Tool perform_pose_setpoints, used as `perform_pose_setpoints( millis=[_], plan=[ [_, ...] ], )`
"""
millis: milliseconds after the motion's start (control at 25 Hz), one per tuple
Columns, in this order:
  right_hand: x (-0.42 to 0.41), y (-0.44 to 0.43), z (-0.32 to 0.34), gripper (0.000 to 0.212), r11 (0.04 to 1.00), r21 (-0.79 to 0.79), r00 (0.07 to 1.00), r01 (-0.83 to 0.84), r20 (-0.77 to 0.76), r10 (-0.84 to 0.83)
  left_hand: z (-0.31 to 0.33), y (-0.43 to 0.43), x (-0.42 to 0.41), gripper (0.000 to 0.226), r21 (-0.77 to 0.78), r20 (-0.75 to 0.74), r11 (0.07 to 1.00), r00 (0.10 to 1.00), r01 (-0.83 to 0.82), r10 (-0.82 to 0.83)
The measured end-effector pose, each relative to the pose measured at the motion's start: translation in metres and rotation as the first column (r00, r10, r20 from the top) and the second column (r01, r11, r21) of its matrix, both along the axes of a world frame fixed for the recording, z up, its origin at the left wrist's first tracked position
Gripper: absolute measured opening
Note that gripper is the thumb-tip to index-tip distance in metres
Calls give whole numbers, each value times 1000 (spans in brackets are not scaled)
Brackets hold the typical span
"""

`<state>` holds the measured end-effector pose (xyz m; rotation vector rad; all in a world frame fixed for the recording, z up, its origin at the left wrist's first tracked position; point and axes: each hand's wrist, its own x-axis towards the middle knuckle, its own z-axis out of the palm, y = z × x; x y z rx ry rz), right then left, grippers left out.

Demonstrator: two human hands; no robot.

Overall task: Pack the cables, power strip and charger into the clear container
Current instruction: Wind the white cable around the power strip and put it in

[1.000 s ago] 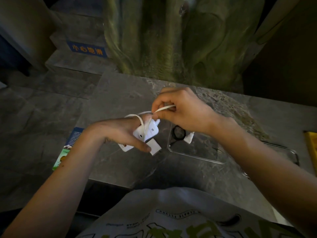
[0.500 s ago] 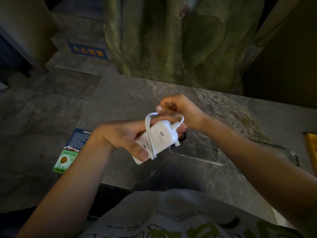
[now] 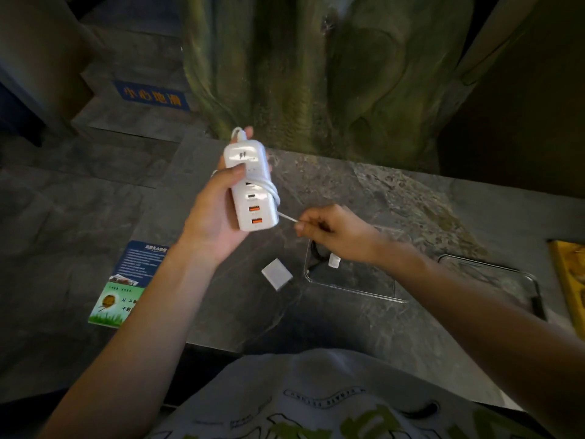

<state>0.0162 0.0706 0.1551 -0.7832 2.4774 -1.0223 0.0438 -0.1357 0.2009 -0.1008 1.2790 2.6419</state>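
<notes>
My left hand grips a white power strip upright above the stone table, its orange USB ports facing me. The strip's white cord is looped around its body. My right hand pinches the free end of that cord just right of the strip's lower end. A small white charger lies on the table below the strip. The clear container sits to the right of the charger, partly under my right wrist, with a black cable and a small white plug inside.
A blue and green leaflet lies at the table's left edge. A clear lid rests at the right, beside a yellow object at the frame's edge. A large green sculpted form rises behind the table.
My left hand has lifted and turned the power strip upright, showing its ports. My right hand came off the strip's top and now pinches the cord end lower right. The charger is uncovered.
</notes>
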Motion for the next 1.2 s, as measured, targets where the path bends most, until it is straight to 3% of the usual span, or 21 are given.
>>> perform_pose_setpoints(
  millis=[160,320,480,680,920,1000,1200],
  plan=[
    [2,8,6,12,1000,16,1000,-1,-21,1,-16,-2,-8,57,-114,4,971,978,-209,211],
    [2,12,10,11,997,74,998,-37,-47,41,-31,0,-12,61,-345,-29,910,972,-230,235],
    [-4,12,26,12,993,101,992,-69,-98,79,-45,7,-10,70,-736,-53,669,994,-106,99],
    [-7,22,48,13,998,32,990,-58,-124,62,-48,4,-11,69,-822,-163,562,984,-97,-69],
    [-3,18,76,11,993,-89,989,-83,-133,71,-53,13,-7,90,-919,-126,394,929,23,-349],
    [-3,13,82,12,989,-127,987,-81,-151,62,-51,21,-4,80,-927,-126,371,883,58,-452],
    [-6,-1,84,19,958,-286,998,-5,-65,-14,-46,38,8,43,-894,-46,403,856,194,-514]
  ],
)
